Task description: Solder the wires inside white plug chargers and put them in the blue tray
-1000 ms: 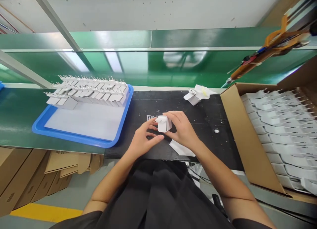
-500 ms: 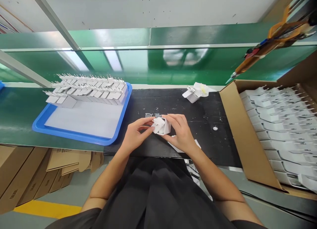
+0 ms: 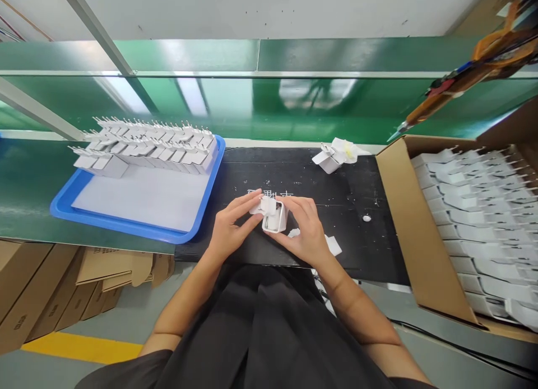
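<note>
A black mat (image 3: 294,170) covers the middle of the green surface (image 3: 25,193). Above it the right hand (image 3: 305,232) grips a small white charger (image 3: 275,218) from its right side, fingers curled around the body. The left hand (image 3: 231,226) pinches a piece of white film (image 3: 257,205) at the charger's top left corner. White scraps (image 3: 332,244) lie just beside the right hand. Farther left sits a blue tray (image 3: 126,226) with rows of chargers (image 3: 147,151); at the right, a cardboard box (image 3: 412,232) is filled with more.
</note>
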A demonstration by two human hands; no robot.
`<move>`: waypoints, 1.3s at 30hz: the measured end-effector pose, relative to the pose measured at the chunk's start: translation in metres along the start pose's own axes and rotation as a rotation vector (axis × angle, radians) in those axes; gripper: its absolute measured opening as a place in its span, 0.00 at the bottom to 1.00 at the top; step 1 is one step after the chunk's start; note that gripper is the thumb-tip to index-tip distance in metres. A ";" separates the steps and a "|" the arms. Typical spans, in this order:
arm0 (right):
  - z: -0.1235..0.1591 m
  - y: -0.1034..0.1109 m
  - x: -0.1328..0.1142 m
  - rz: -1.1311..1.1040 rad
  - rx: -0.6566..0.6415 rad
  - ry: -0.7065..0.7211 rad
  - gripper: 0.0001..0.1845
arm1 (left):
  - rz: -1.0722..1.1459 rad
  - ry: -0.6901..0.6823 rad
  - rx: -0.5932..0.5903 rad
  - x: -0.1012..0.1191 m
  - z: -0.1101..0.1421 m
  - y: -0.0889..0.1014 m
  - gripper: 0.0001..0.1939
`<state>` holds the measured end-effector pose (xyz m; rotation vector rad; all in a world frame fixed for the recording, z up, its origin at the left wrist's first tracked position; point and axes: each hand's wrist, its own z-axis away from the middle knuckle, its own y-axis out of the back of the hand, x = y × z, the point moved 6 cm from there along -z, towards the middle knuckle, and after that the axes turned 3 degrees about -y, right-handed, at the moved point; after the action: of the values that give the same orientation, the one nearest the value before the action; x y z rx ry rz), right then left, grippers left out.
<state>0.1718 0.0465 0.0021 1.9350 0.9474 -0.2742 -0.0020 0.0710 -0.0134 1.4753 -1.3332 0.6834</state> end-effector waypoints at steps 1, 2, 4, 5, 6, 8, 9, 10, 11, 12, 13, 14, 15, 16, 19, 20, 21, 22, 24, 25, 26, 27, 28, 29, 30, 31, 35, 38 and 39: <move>0.000 0.001 -0.001 -0.009 0.011 -0.002 0.33 | -0.014 -0.029 -0.008 0.001 -0.001 0.000 0.16; 0.000 0.001 -0.002 -0.014 0.022 -0.004 0.33 | -0.026 -0.053 -0.009 0.002 -0.001 -0.001 0.16; 0.000 0.001 -0.004 -0.023 0.045 -0.015 0.34 | -0.008 -0.060 -0.019 0.001 0.001 -0.005 0.18; 0.001 0.000 -0.005 -0.022 0.054 -0.024 0.35 | 0.025 -0.045 -0.039 -0.001 0.003 -0.008 0.21; 0.001 0.000 -0.005 -0.018 0.064 -0.035 0.35 | 0.069 -0.027 -0.070 -0.003 0.005 -0.013 0.24; 0.002 -0.002 -0.005 -0.006 0.081 -0.054 0.36 | 0.156 0.002 -0.137 -0.006 0.010 -0.023 0.31; 0.003 -0.002 -0.006 -0.003 0.091 -0.054 0.36 | 0.178 0.005 -0.161 -0.006 0.011 -0.027 0.35; 0.003 -0.004 -0.006 -0.004 0.101 -0.050 0.35 | 0.187 0.004 -0.175 -0.006 0.013 -0.030 0.38; 0.004 -0.005 -0.007 -0.006 0.112 -0.045 0.35 | 0.190 0.009 -0.179 -0.006 0.013 -0.033 0.42; 0.005 -0.007 -0.007 -0.003 0.120 -0.041 0.35 | 0.194 0.023 -0.176 -0.006 0.014 -0.035 0.44; 0.005 -0.010 -0.008 0.007 0.126 -0.039 0.35 | 0.202 0.045 -0.171 -0.007 0.014 -0.038 0.45; 0.005 -0.012 -0.009 0.023 0.136 -0.039 0.35 | 0.217 0.074 -0.162 -0.008 0.014 -0.041 0.44; 0.006 -0.013 -0.011 0.041 0.149 -0.040 0.36 | 0.240 0.108 -0.147 -0.010 0.014 -0.043 0.42; 0.006 -0.014 -0.013 0.053 0.156 -0.040 0.36 | 0.267 0.144 -0.130 -0.011 0.014 -0.044 0.40; 0.006 -0.013 -0.014 -0.012 0.051 -0.025 0.38 | 0.329 0.204 -0.062 -0.014 0.013 -0.042 0.32; 0.006 -0.010 -0.011 -0.051 -0.003 -0.037 0.37 | 0.329 0.206 -0.042 -0.014 0.012 -0.038 0.30; 0.004 -0.003 -0.003 -0.089 -0.037 -0.057 0.36 | 0.313 0.201 -0.031 -0.012 0.011 -0.033 0.28; 0.001 0.010 0.010 -0.121 -0.004 -0.109 0.34 | 0.285 0.194 -0.027 -0.010 0.010 -0.028 0.28; -0.007 0.051 0.050 -0.153 0.260 -0.220 0.26 | 0.211 0.181 -0.039 -0.005 0.009 -0.018 0.26; -0.011 0.075 0.075 -0.188 0.433 -0.267 0.24 | 0.177 0.176 -0.051 -0.002 0.008 -0.014 0.26; -0.017 0.098 0.100 -0.211 0.578 -0.281 0.26 | 0.154 0.172 -0.063 0.001 0.008 -0.011 0.26; -0.024 0.119 0.124 -0.205 0.702 -0.273 0.30 | 0.142 0.170 -0.075 0.004 0.009 -0.008 0.25; -0.033 0.137 0.148 -0.198 0.783 -0.295 0.35 | 0.139 0.167 -0.084 0.006 0.009 -0.007 0.24; -0.044 0.151 0.172 -0.206 0.802 -0.341 0.42 | 0.149 0.165 -0.092 0.008 0.010 -0.007 0.23; -0.056 0.163 0.193 -0.215 0.792 -0.394 0.46 | 0.171 0.164 -0.097 0.009 0.011 -0.007 0.22; -0.069 0.172 0.210 -0.249 0.770 -0.433 0.48 | 0.201 0.164 -0.102 0.010 0.012 -0.007 0.21; -0.112 0.183 0.228 -0.537 0.734 -0.431 0.34 | 0.327 0.172 -0.122 0.011 0.014 -0.010 0.20; -0.135 0.173 0.206 -0.639 0.660 -0.359 0.22 | 0.332 0.189 -0.127 0.008 0.013 -0.009 0.21; -0.137 0.169 0.197 -0.660 0.661 -0.348 0.19 | 0.325 0.198 -0.125 0.006 0.012 -0.009 0.21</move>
<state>0.4007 0.2136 0.0804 1.9671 1.3367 -1.4056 0.0054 0.0562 -0.0148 1.0717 -1.4455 0.9112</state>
